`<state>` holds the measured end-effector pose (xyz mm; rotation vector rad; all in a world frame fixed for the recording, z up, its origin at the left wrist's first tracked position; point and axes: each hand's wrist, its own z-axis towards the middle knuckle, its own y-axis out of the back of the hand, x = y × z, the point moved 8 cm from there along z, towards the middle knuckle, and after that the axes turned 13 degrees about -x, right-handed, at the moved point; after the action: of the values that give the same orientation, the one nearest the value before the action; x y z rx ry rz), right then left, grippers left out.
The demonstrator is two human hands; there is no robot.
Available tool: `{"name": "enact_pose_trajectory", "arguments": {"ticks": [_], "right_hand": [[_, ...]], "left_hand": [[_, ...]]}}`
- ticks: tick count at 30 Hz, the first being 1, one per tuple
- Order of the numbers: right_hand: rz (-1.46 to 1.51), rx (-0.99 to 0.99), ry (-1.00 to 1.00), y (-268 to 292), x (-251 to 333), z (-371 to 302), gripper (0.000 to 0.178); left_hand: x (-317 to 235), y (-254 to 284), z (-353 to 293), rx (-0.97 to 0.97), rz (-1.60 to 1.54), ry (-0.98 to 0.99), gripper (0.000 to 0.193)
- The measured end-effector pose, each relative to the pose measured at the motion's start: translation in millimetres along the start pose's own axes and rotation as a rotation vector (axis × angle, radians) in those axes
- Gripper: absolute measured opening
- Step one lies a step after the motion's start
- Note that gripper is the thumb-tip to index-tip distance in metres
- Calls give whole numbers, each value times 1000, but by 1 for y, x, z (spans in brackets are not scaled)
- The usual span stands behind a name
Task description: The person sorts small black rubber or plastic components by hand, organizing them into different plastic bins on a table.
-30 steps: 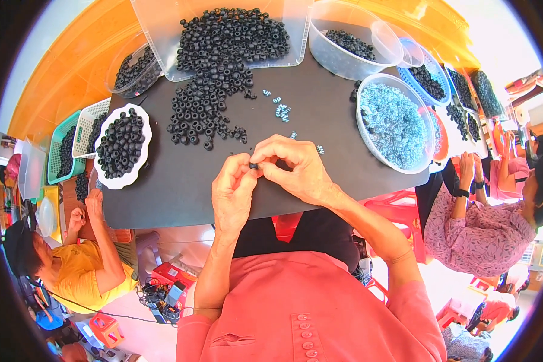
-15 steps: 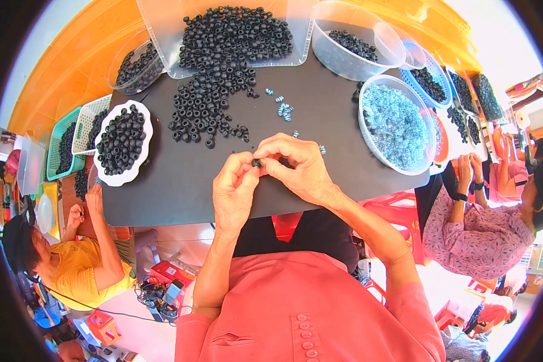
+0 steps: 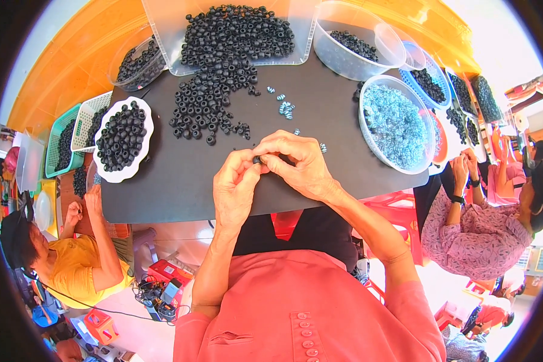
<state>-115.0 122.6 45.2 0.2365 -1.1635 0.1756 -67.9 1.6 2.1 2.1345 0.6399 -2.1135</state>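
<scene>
My left hand (image 3: 235, 184) and my right hand (image 3: 298, 164) meet above the near part of the dark table, fingertips touching. Between them is a small black ring-like piece (image 3: 257, 160), pinched by the fingers of both hands. Part of it is covered by the fingertips. Beyond my hands, a loose heap of similar hollow black pieces (image 3: 202, 108) spills from a clear bin (image 3: 157, 36) onto the table. A few blue-and-white coil-like pieces (image 3: 286, 110) lie just past my right hand. Further right, a clear round tub (image 3: 368, 142) holds many of these coil-like pieces.
A white scalloped dish (image 3: 111, 177) of black pieces stands at the left, beside green and white baskets (image 3: 57, 171). At the back right is a clear round tub (image 3: 335, 60), near a blue basket (image 3: 443, 104). Co-workers sit left (image 3: 87, 265) and right (image 3: 473, 235).
Both hands keep their pinch, and the black piece seems to have turned slightly between the fingertips. The whole view has shifted a little.
</scene>
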Motion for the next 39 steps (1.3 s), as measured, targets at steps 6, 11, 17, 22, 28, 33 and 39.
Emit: {"name": "enact_pose_trajectory", "arguments": {"ticks": [6,11,17,22,28,33,39], "right_hand": [[-99,-40,-34,0,-1,-4,18],[-43,-115,-128,-1,-12,-9,21],[-107,-83,125,-4,6,-9,32],[-277,-129,326,-7,16,-12,39],[-340,-131,390,-11,19,-12,36],[-409,-159,523,-12,26,-14,36],[-275,-139,348,-12,20,-9,34]], "left_hand": [[-2,3,-3,-28,140,-61,14],[1,4,0,-27,57,-27,13],[2,4,4,-10,-87,53,15],[5,2,7,49,-177,127,14],[14,9,8,42,-195,236,14],[10,3,9,122,-214,256,14],[9,3,9,102,-275,256,13]]}}
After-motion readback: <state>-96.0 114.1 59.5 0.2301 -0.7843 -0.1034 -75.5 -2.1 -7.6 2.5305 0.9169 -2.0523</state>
